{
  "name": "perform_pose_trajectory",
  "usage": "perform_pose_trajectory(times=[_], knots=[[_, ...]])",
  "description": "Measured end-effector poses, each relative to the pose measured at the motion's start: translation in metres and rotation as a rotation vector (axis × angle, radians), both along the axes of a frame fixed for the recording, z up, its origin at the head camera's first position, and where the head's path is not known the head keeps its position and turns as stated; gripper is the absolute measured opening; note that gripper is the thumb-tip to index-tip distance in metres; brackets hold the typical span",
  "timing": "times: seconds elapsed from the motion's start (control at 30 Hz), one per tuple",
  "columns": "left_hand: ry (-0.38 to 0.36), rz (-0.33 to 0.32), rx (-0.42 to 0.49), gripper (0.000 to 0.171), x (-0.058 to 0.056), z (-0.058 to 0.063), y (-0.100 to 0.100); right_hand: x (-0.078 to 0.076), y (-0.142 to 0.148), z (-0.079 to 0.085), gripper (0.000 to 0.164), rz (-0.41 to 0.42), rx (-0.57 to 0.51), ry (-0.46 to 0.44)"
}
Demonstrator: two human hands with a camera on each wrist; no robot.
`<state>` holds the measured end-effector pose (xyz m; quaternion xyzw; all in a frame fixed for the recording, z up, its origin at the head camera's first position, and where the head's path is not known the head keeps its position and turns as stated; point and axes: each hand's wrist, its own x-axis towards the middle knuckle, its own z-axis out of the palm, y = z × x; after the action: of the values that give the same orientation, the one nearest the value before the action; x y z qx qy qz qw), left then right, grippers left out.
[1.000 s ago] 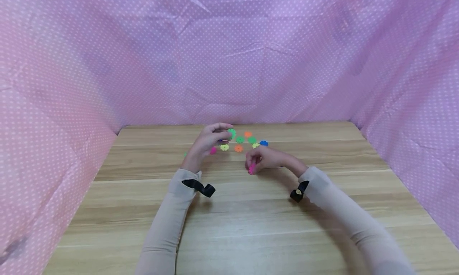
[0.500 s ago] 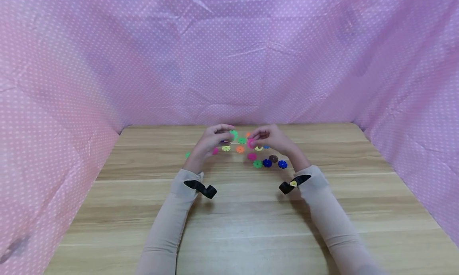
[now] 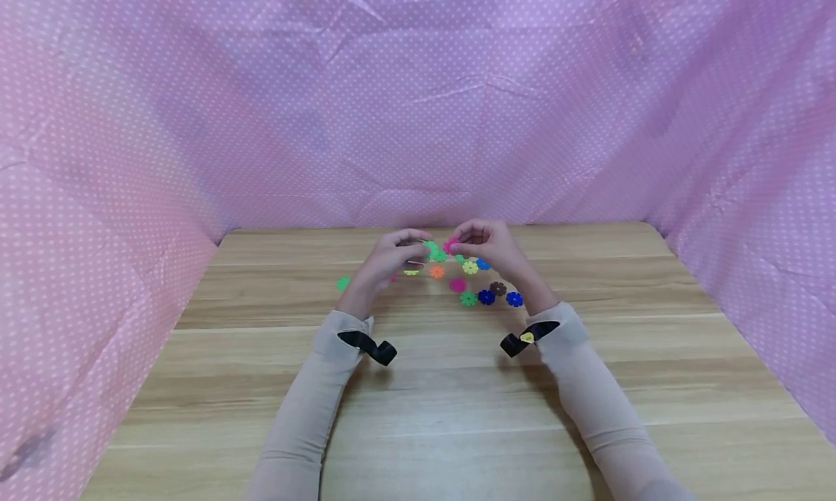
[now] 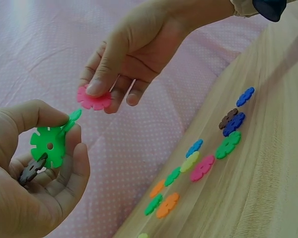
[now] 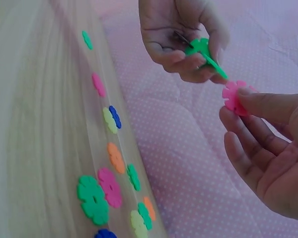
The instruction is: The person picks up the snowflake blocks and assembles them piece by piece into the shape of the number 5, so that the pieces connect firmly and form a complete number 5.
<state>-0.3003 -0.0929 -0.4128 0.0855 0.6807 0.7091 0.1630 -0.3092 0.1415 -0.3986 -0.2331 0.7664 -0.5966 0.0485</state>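
My left hand pinches a joined cluster of flower-shaped interlocking discs above the table. In the left wrist view it has a green disc with a centre hole, a second green disc set at an angle, and a dark disc slotted in near the palm. Facing it, my right hand pinches a pink flower disc between thumb and forefinger, its other fingers relaxed. The pink disc's edge is close to the green pair; in the right wrist view a small gap seems to separate them.
Several loose flower discs lie on the wooden table below the hands, among them an orange disc, a yellow disc, a brown disc and a blue disc. Pink dotted cloth surrounds the table.
My right hand has raised the pink disc from the nearer tabletop and carried it forward, up to the green discs. My left hand has stayed almost in place with its cluster.
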Motion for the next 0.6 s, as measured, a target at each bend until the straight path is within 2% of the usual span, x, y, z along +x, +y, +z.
perform_pose_trajectory(times=[0.47, 0.6], knots=[[-0.024, 0.039, 0.022, 0.038, -0.001, -0.002, 0.002, 0.001, -0.013, -0.01, 0.015, -0.029, -0.095, 0.067], [-0.03, 0.041, 0.035, 0.039, -0.002, -0.003, 0.003, 0.0, -0.016, -0.013, 0.012, -0.068, -0.098, 0.135]])
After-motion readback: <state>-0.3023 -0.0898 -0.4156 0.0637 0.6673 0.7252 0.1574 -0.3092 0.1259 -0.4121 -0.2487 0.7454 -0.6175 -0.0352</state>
